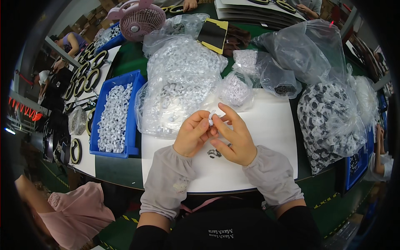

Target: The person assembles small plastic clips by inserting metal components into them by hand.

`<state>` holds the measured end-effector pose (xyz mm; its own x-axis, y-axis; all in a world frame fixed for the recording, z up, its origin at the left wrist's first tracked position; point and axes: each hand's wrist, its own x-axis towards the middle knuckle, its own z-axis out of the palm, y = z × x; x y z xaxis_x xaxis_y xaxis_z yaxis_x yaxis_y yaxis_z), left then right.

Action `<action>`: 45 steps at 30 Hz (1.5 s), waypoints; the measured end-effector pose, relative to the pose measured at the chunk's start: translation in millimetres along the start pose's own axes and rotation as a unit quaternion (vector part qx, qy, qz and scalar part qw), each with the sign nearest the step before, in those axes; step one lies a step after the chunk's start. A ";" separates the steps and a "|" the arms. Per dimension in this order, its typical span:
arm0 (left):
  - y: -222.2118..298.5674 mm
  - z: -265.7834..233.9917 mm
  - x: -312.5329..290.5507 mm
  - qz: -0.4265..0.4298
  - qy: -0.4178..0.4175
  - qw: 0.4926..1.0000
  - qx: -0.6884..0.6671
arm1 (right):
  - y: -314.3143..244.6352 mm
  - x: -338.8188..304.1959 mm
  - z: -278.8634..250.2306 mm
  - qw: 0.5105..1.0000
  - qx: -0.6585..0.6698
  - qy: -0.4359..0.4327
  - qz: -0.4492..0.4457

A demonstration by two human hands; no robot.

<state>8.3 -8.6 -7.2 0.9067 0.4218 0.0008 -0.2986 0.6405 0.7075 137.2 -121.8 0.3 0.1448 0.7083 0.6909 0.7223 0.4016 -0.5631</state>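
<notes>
Both hands meet over a white board [266, 137] on the table. A small white plastic part [211, 118] is pinched between the thumb and fingers of my left hand [192, 132]. My right hand [236, 135] touches the same part with its fingertips from the right, its thumb held apart below. Under the right hand lies a little pile of small dark metal pieces [214, 153], partly covered by the thumb. To the left, a blue bin [135, 137] holds many white plastic parts [112, 118]. Just beyond my hands spreads a large clear bag [183, 75] of similar white parts.
On the right stands a big bag of black and white parts [329, 121]. Smaller clear bags [236, 89] lie beyond my hands. A pink fan [141, 21] is at the back left. Black rings [91, 79] lie on the left. A person in pink [83, 208] is close at lower left.
</notes>
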 end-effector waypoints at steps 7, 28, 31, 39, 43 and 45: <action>2.5 0.7 -0.8 0.003 0.007 1.000 0.003 | 0.1 -2.2 0.3 0.999 0.027 -0.018 0.022; 18.2 -9.1 2.6 0.115 0.027 0.993 -0.011 | 12.8 -15.9 27.8 0.987 -0.093 -0.125 0.034; 17.4 -11.3 2.5 0.108 0.021 0.994 -0.005 | 11.0 -16.8 27.8 0.981 -0.112 -0.155 0.034; 16.7 -9.4 1.4 0.104 0.022 0.994 0.001 | 13.7 -18.1 24.7 0.982 -0.062 -0.158 0.081; 14.4 -12.8 1.8 0.093 0.010 0.996 0.004 | 13.7 -20.8 24.1 0.981 -0.085 -0.159 0.072; 15.0 -12.2 1.4 0.086 0.001 0.996 0.012 | 13.0 -20.1 24.0 0.980 -0.092 -0.164 0.073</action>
<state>1.5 9.4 -5.2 0.8419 0.5258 0.1213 -0.4422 0.5436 0.7134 127.4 -116.9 -31.8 0.0522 0.9104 0.4103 0.8238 0.1930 -0.5331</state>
